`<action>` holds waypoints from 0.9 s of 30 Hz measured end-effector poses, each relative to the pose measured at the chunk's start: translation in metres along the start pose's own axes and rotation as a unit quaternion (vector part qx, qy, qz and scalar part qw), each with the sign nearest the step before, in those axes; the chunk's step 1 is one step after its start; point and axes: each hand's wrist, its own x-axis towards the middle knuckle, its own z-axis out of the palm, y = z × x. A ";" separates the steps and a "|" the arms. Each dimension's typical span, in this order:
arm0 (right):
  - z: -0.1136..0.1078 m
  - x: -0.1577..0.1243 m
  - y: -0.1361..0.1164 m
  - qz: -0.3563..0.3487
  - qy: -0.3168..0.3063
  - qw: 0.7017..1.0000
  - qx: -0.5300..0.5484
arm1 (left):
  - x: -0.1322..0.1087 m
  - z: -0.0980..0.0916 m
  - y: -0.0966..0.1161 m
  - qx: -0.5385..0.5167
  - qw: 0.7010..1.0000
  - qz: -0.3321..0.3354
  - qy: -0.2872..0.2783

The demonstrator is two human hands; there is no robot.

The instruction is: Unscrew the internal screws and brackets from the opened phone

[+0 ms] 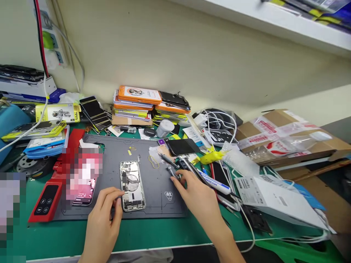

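An opened phone, its internal boards showing, lies on the dark grey work mat. My left hand is at its lower left edge, fingers bent and thumb apart, with the fingertips against or very near the frame. To the right, my right hand has thumb and index finger closed around a short grey screwdriver at the mat's right side. Just above that, a slim pen-like tool lies on the mat. Small loose parts and a yellow rubber band are beyond the phone.
A red device and a lit phone, partly blurred out, are at the left. Stacked boxes line the wall. On the right are a blue-white soldering-iron-like tool, cables, a white box and a cardboard carton.
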 end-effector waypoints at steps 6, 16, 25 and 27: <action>0.010 0.028 -0.008 -0.035 0.025 0.998 -0.050 | 0.001 -0.002 0.000 0.009 1.000 -0.001 -0.010; 0.021 0.053 0.003 -0.113 0.031 0.991 -0.067 | 0.001 -0.002 0.001 -0.002 1.000 0.011 0.001; 0.017 0.048 0.002 -0.172 0.100 0.980 0.028 | -0.003 -0.003 0.014 -0.015 1.000 0.007 0.004; 0.009 0.043 -0.009 -0.162 0.152 0.973 0.056 | -0.003 -0.002 0.014 -0.017 1.000 0.007 0.007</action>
